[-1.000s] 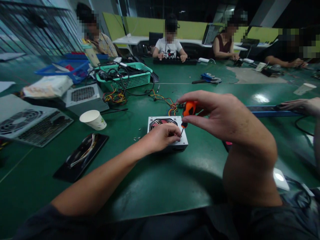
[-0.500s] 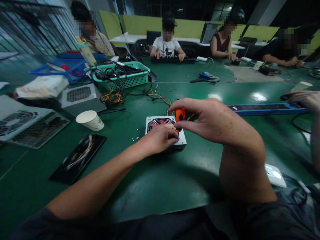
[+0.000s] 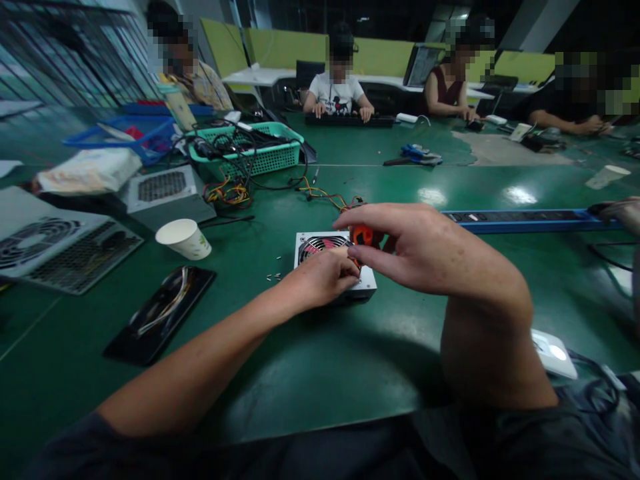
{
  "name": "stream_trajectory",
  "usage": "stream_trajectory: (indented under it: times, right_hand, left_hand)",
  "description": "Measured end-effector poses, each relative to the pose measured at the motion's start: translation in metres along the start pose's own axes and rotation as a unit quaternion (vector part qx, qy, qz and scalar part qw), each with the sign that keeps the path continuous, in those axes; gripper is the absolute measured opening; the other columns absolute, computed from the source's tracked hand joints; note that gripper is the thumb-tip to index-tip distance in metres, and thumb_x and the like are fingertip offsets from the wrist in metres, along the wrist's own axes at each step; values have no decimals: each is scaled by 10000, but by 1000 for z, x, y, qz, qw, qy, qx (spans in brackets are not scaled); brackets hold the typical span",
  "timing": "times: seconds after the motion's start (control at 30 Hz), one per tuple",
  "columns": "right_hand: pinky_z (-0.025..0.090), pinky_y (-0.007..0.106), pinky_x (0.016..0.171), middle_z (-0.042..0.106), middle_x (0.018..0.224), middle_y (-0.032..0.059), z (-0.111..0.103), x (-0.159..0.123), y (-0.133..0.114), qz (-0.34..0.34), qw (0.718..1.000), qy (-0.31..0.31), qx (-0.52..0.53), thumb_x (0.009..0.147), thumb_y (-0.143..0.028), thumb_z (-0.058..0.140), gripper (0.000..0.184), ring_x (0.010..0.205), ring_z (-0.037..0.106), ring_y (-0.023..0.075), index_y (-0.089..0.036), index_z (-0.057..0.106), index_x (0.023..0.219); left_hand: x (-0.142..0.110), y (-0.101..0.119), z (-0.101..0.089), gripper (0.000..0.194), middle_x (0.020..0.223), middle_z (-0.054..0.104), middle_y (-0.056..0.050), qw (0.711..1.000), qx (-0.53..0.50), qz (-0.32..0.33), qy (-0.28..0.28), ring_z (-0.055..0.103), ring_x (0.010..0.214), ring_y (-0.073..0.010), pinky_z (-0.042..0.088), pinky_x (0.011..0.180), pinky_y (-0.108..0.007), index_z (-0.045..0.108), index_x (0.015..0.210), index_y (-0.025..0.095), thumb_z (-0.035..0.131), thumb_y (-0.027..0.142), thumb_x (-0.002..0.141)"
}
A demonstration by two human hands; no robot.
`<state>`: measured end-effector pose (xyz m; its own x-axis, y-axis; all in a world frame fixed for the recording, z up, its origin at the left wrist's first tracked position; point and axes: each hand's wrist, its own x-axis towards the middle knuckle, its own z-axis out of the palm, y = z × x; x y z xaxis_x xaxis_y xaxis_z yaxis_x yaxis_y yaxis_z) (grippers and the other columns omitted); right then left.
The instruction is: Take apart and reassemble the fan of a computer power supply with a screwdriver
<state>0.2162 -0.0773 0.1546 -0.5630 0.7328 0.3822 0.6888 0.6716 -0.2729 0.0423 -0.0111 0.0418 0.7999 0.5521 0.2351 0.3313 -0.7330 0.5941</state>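
Observation:
A grey computer power supply [image 3: 369,285] with a round fan grille lies on the green table in front of me. My right hand [image 3: 417,243] is above its right side, thumb and fingers closed around the handle of an orange and black screwdriver [image 3: 363,235]. The screwdriver points down at the casing's near right corner. My left hand [image 3: 323,275] rests over the grille, its fingertips pinched together beside the screwdriver's lower end. What those fingertips hold is hidden. Several small screws [image 3: 274,276] are scattered to the left of the power supply.
A paper cup [image 3: 183,239], a black tray [image 3: 160,313] and other power supplies [image 3: 165,193] stand to the left. Behind are a green basket [image 3: 273,157] of cables and blue-handled tools [image 3: 420,155]. A blue power strip [image 3: 530,220] lies right; people sit opposite.
The screwdriver handle has turned and tilted slightly in my right hand. My left hand keeps its place on the power supply. At the far right, another person's hand has shifted.

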Motion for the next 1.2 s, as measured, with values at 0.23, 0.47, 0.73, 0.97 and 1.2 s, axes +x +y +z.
stream_trajectory:
  times: [0.23,0.47,0.73,0.97,1.2]
  right_hand:
    - [524,342,861,733,1204,68,-2,-3,4,19,998,6,-54,941,-291,594,399,1020,699,229,-227,634,1333]
    - [512,361,941,679,1321,71,-2,-5,3,-15,999,-5,-34,944,-262,560,490,1139,660,235,-224,549,1432]
    - [518,340,852,733,1173,78,-2,-5,7,16,996,8,-90,940,-354,592,400,1010,692,236,-230,646,1317]
    - [523,342,855,723,1227,84,-2,-5,2,20,995,-21,-92,956,-331,570,462,1044,693,239,-228,573,1407]
    - [533,347,852,698,1273,86,-1,-5,2,22,996,-33,-74,941,-337,583,524,1064,687,247,-239,518,1451]
  left_hand:
    - [0,1,-1,161,867,683,-38,1000,5,6,-5,634,867,-165,462,822,-277,741,810,158,599,159,886]
    - [0,-1,1,158,895,691,-40,1000,-9,20,-4,637,872,-165,462,797,-272,726,795,153,595,142,882]
    - [0,1,-1,149,943,699,-47,1000,-9,12,-3,645,904,-169,471,823,-279,730,801,154,604,133,878]
    - [-1,-1,1,176,938,703,-45,1000,-1,23,0,643,893,-168,468,824,-285,731,797,160,581,133,886]
    - [-1,-1,1,146,1008,695,-52,1000,-14,22,6,639,917,-167,475,833,-279,728,841,152,588,129,879]
